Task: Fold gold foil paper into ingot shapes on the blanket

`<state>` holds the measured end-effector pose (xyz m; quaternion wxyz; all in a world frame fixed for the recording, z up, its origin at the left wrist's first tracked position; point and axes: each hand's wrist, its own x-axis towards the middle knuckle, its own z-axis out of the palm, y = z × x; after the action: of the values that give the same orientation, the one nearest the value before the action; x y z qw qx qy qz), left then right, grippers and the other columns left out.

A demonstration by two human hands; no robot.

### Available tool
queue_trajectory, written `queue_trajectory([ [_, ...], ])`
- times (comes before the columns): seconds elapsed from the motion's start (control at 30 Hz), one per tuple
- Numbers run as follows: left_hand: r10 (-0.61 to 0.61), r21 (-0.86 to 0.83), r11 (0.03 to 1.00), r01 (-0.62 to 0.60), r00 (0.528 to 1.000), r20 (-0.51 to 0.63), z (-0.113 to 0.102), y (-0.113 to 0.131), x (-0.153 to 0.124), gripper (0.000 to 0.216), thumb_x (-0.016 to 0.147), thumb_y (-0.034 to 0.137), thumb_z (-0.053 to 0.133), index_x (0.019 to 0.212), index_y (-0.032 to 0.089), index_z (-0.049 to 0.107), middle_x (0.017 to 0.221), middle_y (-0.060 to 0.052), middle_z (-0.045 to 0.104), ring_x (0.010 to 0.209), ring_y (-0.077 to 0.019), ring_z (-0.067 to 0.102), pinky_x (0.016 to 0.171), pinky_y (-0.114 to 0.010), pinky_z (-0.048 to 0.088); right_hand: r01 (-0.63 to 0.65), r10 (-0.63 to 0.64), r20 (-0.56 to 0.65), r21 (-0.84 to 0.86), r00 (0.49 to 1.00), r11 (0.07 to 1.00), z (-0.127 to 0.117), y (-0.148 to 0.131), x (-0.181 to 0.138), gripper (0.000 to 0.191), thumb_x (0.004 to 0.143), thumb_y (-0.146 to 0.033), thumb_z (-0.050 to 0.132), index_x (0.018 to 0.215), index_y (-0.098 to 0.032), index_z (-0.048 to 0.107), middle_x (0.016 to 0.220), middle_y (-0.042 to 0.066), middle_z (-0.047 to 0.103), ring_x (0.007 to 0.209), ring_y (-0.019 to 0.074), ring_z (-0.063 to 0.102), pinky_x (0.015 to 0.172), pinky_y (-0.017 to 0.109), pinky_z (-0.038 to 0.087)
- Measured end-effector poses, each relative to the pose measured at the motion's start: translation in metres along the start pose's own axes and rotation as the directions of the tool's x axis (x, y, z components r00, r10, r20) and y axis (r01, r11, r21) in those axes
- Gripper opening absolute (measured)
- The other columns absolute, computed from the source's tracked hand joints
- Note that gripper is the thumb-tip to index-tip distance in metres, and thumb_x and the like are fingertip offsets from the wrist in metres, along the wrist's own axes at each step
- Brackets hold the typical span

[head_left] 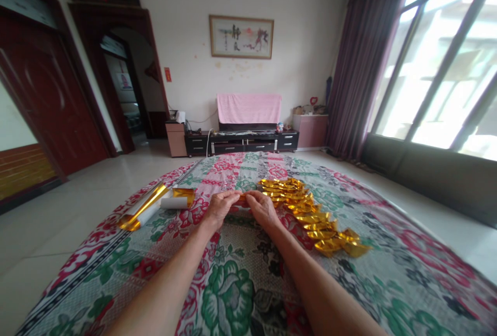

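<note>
Both arms reach forward over a flowered cloth (233, 284). My left hand (221, 207) and my right hand (263, 206) meet at the fingertips, fingers curled, pinching a small piece of gold foil paper (242, 198) between them. Just right of my right hand lies a long pile of folded gold foil pieces (306, 212), running from the far middle toward the near right. To the left of my left hand lie a gold foil sheet (144, 207) and a white roll (174, 203).
The cloth covers a broad round surface with tiled floor (77, 206) around it. A dark TV cabinet (240, 142) with a pink cover stands at the far wall. A dark red door is at left, a window and curtain at right.
</note>
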<state>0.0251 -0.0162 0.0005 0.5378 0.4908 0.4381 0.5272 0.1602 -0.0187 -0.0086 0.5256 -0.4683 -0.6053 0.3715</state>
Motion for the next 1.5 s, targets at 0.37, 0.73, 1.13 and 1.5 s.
queue_trajectory([
  [0.37, -0.050, -0.126, 0.991, 0.047, 0.998, -0.023, 0.002, -0.005, 0.003, 0.027, 0.056, 0.016, 0.066, 0.082, 0.010, 0.067, 0.067, -0.006, 0.069, 0.060, -0.0128, 0.062, 0.059, -0.022, 0.046, 0.029, -0.035, -0.039, -0.127, 0.999, 0.991, 0.002, 0.007, 0.000, 0.034, 0.077, -0.034, 0.042, 0.091, -0.016, 0.068, 0.065, 0.002, 0.067, 0.066, 0.0152, 0.062, 0.056, 0.021, 0.046],
  [0.73, -0.088, -0.177, 0.981, 0.073, 0.993, -0.079, 0.005, -0.001, 0.001, 0.022, 0.059, 0.011, 0.058, 0.079, 0.010, 0.067, 0.067, -0.006, 0.069, 0.060, -0.0132, 0.063, 0.056, -0.021, 0.047, 0.040, -0.042, -0.017, -0.133, 0.999, 0.990, 0.001, 0.010, 0.002, 0.037, 0.079, -0.031, 0.039, 0.097, -0.016, 0.067, 0.068, 0.003, 0.068, 0.068, 0.0157, 0.062, 0.060, 0.022, 0.048],
  [1.13, -0.097, -0.111, 0.990, 0.087, 0.991, -0.092, 0.009, 0.000, 0.001, 0.031, 0.064, 0.007, 0.052, 0.091, 0.009, 0.066, 0.076, -0.008, 0.070, 0.063, -0.0140, 0.064, 0.053, -0.019, 0.046, 0.087, -0.090, -0.014, -0.166, 0.996, 0.982, 0.001, 0.018, 0.004, 0.038, 0.080, -0.034, 0.038, 0.097, -0.017, 0.068, 0.069, 0.002, 0.067, 0.068, 0.0155, 0.061, 0.058, 0.021, 0.047],
  [1.5, -0.085, -0.096, 0.993, 0.074, 0.990, -0.115, 0.008, 0.001, 0.001, 0.022, 0.059, 0.010, 0.058, 0.079, 0.011, 0.068, 0.068, -0.006, 0.069, 0.060, -0.0135, 0.063, 0.053, -0.020, 0.046, 0.059, -0.062, -0.015, -0.133, 0.998, 0.989, 0.001, 0.012, 0.002, 0.036, 0.080, -0.033, 0.038, 0.091, -0.016, 0.068, 0.065, 0.002, 0.067, 0.063, 0.0136, 0.060, 0.055, 0.019, 0.045],
])
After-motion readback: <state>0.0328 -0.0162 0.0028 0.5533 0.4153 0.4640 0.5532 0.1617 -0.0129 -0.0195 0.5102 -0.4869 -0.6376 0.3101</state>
